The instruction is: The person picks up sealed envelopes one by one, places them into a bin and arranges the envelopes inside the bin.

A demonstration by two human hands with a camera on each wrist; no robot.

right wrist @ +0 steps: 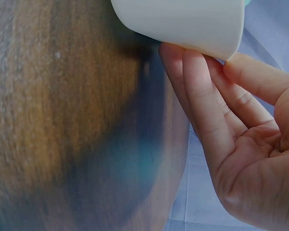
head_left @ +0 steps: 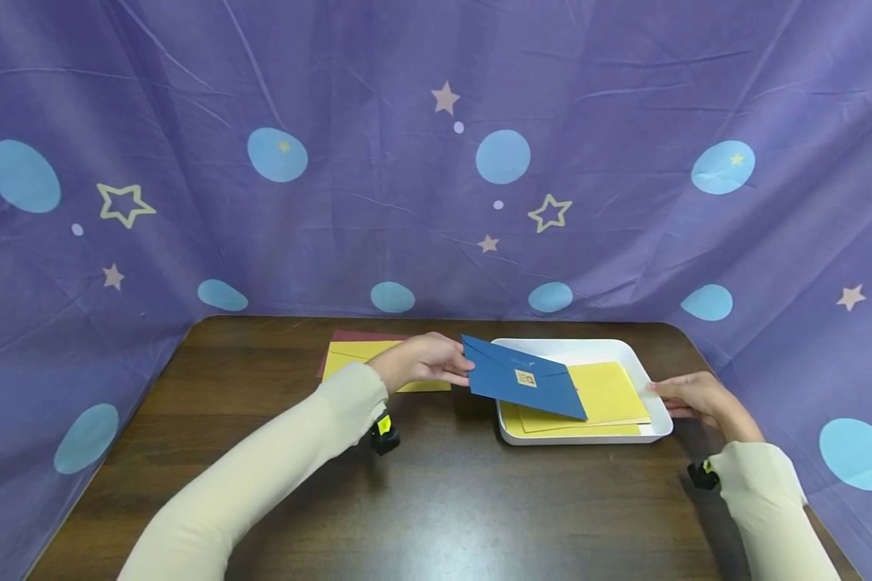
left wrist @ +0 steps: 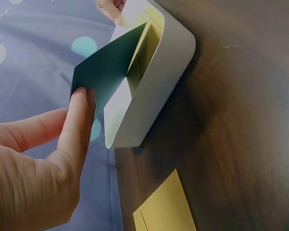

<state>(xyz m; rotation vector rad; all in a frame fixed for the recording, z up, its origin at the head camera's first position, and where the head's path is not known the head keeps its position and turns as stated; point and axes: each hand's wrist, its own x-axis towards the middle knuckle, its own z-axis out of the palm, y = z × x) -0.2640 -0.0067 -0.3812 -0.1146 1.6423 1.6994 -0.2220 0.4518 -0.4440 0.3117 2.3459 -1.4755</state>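
Observation:
My left hand (head_left: pixel 430 359) pinches the left edge of a blue envelope (head_left: pixel 505 379) with a small square stamp-like sticker. The envelope slants over the white tray (head_left: pixel 657 407), its far right corner overlapping the yellow envelopes (head_left: pixel 610 391) that lie inside. From the left wrist view, the envelope's dark underside (left wrist: pixel 108 65) rises out of the tray toward my fingers (left wrist: pixel 79 110). At the tray's right end, my right hand (head_left: pixel 698 399) holds the side, with the thumb (right wrist: pixel 250 72) at the rim and the fingertips against the outer wall.
Left of the tray, partly behind my left hand, a yellow envelope (head_left: pixel 359 353) lies over a dark red one (head_left: pixel 371 335) on the brown wooden table (head_left: pixel 436 508). A purple curtain (head_left: pixel 378 202) with stars and blue dots hangs behind the table's back edge.

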